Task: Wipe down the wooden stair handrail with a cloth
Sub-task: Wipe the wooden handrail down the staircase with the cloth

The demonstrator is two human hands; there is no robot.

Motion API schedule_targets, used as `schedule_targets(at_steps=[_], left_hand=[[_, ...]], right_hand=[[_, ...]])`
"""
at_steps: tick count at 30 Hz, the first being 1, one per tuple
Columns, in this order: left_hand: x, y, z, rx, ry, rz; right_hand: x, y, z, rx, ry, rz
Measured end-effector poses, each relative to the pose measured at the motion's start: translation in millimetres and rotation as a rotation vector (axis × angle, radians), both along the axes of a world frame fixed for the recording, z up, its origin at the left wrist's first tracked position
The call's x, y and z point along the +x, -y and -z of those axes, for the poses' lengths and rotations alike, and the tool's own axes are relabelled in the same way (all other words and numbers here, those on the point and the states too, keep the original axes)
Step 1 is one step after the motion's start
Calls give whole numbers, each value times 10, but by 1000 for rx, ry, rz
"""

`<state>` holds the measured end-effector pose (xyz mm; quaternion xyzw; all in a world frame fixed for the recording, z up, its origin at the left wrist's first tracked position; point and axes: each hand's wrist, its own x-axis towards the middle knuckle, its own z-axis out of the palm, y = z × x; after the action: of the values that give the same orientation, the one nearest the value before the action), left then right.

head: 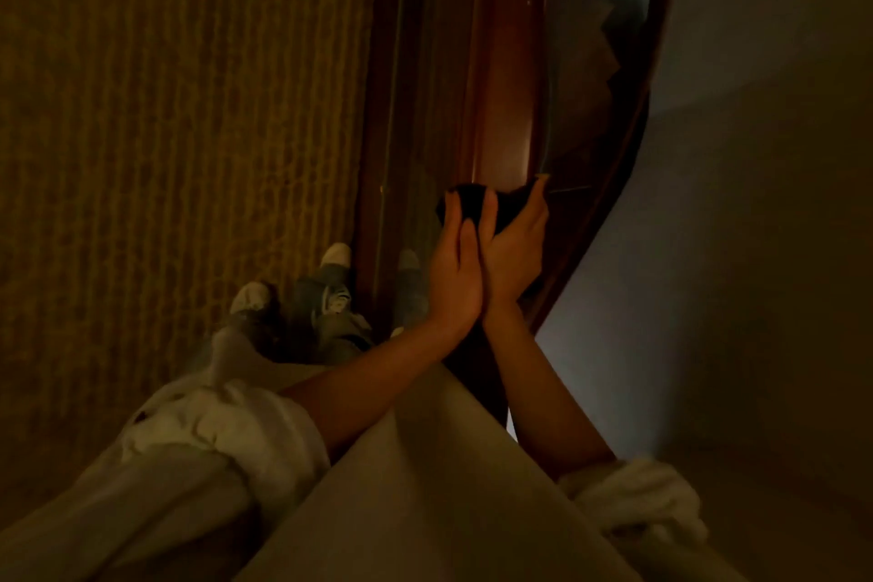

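The dark wooden handrail (508,76) runs away from me up the middle of the dim head view. A dark cloth (472,203) is draped over it. My left hand (453,269) and my right hand (512,250) lie side by side on the cloth. The left fingers curl over the cloth's left side. On the right side, my right thumb and fingers wrap round the cloth and rail. The rail under the hands is hidden.
Patterned carpet (179,118) covers the floor on the left, where my feet (293,279) stand. A glass balustrade panel (406,156) sits just left of the rail. The stairwell wall (756,227) curves on the right, with steps (600,57) below.
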<state>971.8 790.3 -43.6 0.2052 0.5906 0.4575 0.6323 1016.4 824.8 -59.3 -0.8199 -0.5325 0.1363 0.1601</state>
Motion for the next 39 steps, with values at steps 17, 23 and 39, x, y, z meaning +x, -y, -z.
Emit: schedule_targets(at_steps=[17, 23, 39], left_hand=[[-273, -583, 194, -52, 263, 40], [-332, -103, 229, 16, 222, 158], [-388, 23, 265, -59, 245, 197]], right_hand=[[-112, -337, 41, -17, 149, -140], [-151, 192, 55, 38, 105, -162], [-157, 322, 47, 73, 29, -158]])
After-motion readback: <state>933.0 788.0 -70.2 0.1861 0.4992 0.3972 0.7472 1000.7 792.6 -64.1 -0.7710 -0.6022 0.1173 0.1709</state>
